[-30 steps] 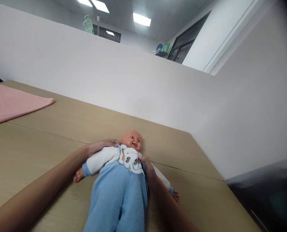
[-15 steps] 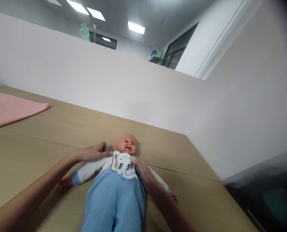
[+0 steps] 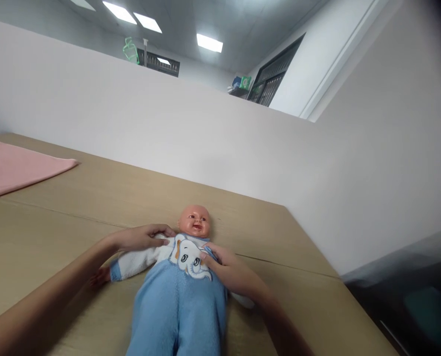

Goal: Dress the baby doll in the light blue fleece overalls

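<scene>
While the doll [image 3: 181, 284] lies on its back on the table [image 3: 105, 198], with its head [image 3: 192, 220] toward the wall [image 3: 168, 123], both hands are at its chest. The right hand [image 3: 233, 267] pinches the blue edge of the suit [image 3: 179, 309], with the thumb on the elephant patch [image 3: 183, 251]. The left hand [image 3: 144, 237] rests at the other shoulder with bent fingers; I cannot tell if it pinches the white sleeve [image 3: 134, 262] or just touches it.

If one hand pulls harder than the other, the doll could slide or turn, because nothing else seems to hold it down. A hard tug might stretch the cloth. The suit looks soft and fluffy, so it could slip out of a weak pinch.

The right forearm [image 3: 277, 319] hides one of the doll's hands. The doll's other hand [image 3: 100, 277] is dark and blurry. The legs run off the bottom, so no feet show. The pink cloth [image 3: 20, 165] is cut off at the left side.
</scene>
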`<state>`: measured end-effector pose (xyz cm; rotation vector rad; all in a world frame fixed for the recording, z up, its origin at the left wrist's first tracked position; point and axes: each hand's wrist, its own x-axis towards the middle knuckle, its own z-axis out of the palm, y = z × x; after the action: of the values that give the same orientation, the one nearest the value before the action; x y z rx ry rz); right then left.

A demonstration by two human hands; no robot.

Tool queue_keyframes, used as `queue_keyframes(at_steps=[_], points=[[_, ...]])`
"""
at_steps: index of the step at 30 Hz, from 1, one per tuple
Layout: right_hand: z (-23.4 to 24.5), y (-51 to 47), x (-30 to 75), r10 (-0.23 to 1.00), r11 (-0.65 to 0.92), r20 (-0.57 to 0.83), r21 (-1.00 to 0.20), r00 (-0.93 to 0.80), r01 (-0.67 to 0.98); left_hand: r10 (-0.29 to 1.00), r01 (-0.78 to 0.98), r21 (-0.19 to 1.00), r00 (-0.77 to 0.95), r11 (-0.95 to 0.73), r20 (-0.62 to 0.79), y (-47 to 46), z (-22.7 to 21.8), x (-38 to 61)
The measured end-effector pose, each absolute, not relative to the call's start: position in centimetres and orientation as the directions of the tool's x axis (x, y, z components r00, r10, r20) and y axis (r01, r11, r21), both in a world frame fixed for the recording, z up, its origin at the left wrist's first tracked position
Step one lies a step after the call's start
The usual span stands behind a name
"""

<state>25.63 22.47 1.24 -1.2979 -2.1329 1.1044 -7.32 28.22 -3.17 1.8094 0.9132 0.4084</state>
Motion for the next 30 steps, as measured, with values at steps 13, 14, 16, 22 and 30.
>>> queue_keyframes(at_steps=[13, 14, 16, 22, 30], points=[[1.0, 24.6, 28.3, 0.847, 0.217, -0.174, -0.749, -0.502, 0.626, 0.682, 0.501, 0.824, 0.701, -0.263, -0.209, 27.6, -2.1, -8.3], [0.7, 25.0, 28.8, 0.845, 0.189, -0.197, -0.759, -0.498, 0.623, 0.682, 0.497, 0.827, 0.702, -0.264, -0.205, 27.6, -2.2, -8.3], [0.5, 25.4, 29.6, 0.841, 0.178, -0.207, -0.767, -0.5, 0.617, 0.688, 0.506, 0.823, 0.695, -0.26, -0.21, 27.7, -2.1, -8.3], [1.1, 21.5, 33.3, 0.906, 0.324, 0.003, -0.651, -0.424, 0.687, 0.759, 0.66, 0.703, 0.593, -0.266, -0.269, 26.8, -0.4, -8.1], [-4.4, 14.3, 40.4, 0.971, 0.213, 0.077, -0.701, -0.225, 0.68, 0.847, 0.916, 0.353, 0.333, -0.188, -0.413, 25.6, 2.0, -10.2]])
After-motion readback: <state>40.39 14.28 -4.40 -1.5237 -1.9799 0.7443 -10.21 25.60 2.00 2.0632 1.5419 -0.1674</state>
